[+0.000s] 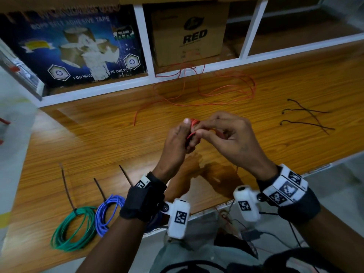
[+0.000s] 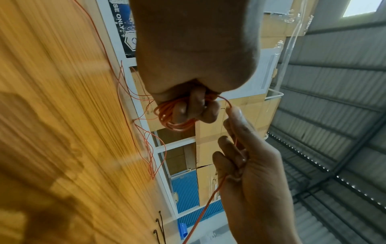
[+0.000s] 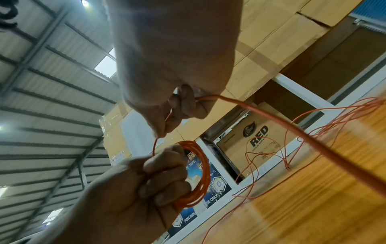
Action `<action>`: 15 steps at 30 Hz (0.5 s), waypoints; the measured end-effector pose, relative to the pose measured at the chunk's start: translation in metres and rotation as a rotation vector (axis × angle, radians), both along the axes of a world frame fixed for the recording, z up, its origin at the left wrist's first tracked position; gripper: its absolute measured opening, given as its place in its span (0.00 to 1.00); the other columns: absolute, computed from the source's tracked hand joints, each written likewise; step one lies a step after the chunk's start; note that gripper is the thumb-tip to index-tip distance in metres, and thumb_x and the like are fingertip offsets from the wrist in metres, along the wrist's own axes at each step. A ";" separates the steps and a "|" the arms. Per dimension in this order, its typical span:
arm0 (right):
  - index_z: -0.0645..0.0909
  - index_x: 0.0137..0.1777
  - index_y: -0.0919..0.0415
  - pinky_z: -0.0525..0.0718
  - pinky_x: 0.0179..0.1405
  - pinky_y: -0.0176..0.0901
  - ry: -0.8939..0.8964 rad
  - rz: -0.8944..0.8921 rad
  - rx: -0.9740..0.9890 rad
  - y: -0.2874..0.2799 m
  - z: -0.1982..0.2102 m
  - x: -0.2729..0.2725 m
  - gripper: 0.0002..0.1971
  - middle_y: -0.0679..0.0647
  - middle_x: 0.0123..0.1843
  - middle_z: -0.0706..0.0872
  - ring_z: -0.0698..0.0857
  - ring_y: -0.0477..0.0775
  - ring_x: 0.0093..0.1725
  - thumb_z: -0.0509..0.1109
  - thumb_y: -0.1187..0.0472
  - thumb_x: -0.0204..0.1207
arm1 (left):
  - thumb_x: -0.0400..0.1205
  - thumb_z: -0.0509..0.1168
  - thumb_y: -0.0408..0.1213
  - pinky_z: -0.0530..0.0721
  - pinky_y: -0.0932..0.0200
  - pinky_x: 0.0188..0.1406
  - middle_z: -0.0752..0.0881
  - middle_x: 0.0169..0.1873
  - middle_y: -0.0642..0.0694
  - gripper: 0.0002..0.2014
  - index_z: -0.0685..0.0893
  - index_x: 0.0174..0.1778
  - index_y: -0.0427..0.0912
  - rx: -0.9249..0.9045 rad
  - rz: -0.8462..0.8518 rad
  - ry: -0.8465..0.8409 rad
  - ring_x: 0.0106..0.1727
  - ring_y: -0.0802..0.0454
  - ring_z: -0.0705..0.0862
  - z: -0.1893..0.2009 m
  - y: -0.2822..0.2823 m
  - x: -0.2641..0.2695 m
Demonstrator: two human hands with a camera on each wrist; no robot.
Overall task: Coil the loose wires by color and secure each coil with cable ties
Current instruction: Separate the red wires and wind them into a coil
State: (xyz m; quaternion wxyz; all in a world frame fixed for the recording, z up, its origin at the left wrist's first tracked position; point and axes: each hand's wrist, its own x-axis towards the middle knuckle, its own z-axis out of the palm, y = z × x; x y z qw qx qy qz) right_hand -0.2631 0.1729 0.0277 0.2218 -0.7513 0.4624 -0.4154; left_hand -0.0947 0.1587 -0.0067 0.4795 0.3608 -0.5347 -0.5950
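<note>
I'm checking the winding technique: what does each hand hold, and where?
The left hand grips the small orange coil, fingers through its loops. The right hand pinches the loose wire just before the coil.

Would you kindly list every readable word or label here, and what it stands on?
"RED": brown carton on the shelf.
"Dabur": same carton, right wrist view.
"ADHESIVE TAPE", "FOR INDU...SE ONLY": blue box.
Small print on both boxes: too blurred.
Wrist markers: patterns, no words.

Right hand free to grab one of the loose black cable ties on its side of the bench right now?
Probably not yet. The right hand is pinching the orange wire, feeding the coil in the left hand. The cable ties lie unobstructed on the bench.
</note>
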 end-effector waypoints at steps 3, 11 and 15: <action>0.93 0.54 0.56 0.79 0.32 0.41 -0.066 -0.064 0.005 -0.002 0.002 -0.004 0.06 0.46 0.48 0.88 0.85 0.48 0.43 0.80 0.59 0.79 | 0.94 0.49 0.44 0.57 0.60 0.24 0.65 0.23 0.52 0.21 0.74 0.40 0.36 0.044 -0.061 0.026 0.24 0.53 0.58 0.005 0.005 -0.001; 0.89 0.68 0.51 0.80 0.43 0.34 -0.121 0.031 0.321 0.000 -0.010 -0.013 0.16 0.43 0.53 0.89 0.86 0.36 0.48 0.66 0.48 0.88 | 0.94 0.49 0.46 0.51 0.58 0.22 0.61 0.23 0.53 0.20 0.72 0.37 0.43 0.137 -0.110 0.135 0.23 0.55 0.53 0.010 0.015 0.000; 0.90 0.62 0.51 0.71 0.28 0.54 -0.155 0.166 0.351 0.005 -0.008 -0.014 0.16 0.58 0.41 0.86 0.75 0.50 0.28 0.61 0.49 0.92 | 0.93 0.49 0.45 0.49 0.55 0.24 0.61 0.22 0.53 0.20 0.71 0.36 0.44 0.189 -0.143 0.168 0.22 0.56 0.52 0.016 0.021 0.000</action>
